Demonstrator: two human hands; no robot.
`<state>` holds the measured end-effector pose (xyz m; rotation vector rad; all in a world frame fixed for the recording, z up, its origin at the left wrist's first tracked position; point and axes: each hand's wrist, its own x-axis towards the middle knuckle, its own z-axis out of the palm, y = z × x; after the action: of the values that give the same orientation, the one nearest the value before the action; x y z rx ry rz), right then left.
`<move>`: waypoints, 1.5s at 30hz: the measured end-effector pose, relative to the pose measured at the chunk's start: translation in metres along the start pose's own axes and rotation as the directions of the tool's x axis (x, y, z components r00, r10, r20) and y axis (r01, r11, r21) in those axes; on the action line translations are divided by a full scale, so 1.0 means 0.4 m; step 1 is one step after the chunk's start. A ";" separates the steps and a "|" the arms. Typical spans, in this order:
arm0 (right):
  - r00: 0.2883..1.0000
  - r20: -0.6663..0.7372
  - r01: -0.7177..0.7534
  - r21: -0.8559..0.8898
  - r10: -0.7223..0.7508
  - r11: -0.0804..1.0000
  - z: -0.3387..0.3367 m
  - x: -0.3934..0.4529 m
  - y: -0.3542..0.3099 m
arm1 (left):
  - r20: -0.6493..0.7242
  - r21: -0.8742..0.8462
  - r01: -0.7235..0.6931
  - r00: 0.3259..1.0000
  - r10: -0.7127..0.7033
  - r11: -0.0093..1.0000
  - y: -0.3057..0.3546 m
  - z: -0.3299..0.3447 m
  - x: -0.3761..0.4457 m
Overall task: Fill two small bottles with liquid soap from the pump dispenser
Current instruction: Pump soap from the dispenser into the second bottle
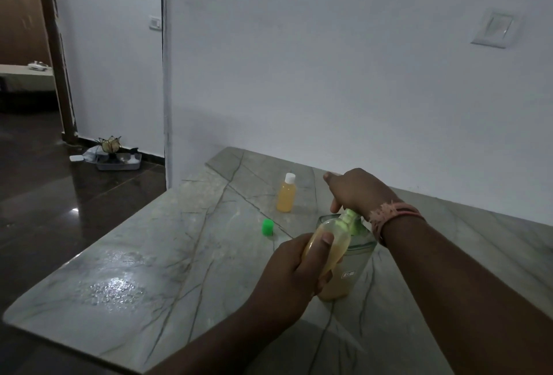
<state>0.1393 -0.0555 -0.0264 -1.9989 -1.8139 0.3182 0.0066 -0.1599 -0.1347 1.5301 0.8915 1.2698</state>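
Broad bare countertop (125, 255) at left. Green cap (267, 227) lies loose; capped filled bottle (286, 197) stands behind. Left hand (294, 267) grips open small bottle (327, 243), tilted against pump dispenser (351, 267). Right hand (356, 192) covers pump head (351, 219); nozzle hidden.

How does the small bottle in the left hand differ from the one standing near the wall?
The bottle near the wall wears a white cap; the held bottle is open, its mouth at the green pump spout, and a loose green cap lies on the counter. The far one stands upright and untouched; the left hand tilts the other. The far one looks full; the held one's level is hidden. Both are small, clear, with yellow-orange soap.
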 end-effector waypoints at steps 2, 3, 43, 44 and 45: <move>1.000 -0.008 0.013 -0.054 -0.013 0.998 0.007 0.002 -0.002 | -0.006 -0.002 0.007 1.000 -0.007 1.000 0.001 0.002 -0.003; 1.000 -0.006 0.022 -0.067 -0.022 0.998 0.007 0.001 -0.003 | -0.007 0.000 0.011 1.000 -0.011 1.000 0.002 0.002 -0.004; 0.997 -0.067 0.022 -0.001 -0.022 1.000 0.001 -0.021 -0.009 | -0.017 0.022 0.017 1.000 -0.017 1.000 0.001 0.008 -0.007; 0.999 -0.049 0.021 -0.002 -0.021 1.000 -0.002 -0.021 -0.009 | -0.017 0.018 0.022 1.000 -0.021 1.000 0.004 0.006 -0.008; 0.999 -0.033 0.026 -0.008 -0.026 1.000 -0.006 -0.020 -0.010 | -0.013 0.011 0.023 1.000 -0.023 1.000 0.008 0.006 -0.010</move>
<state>0.1358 -0.0635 -0.0234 -1.9727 -1.8219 0.2691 0.0080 -0.1651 -0.1328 1.5179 0.9236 1.2618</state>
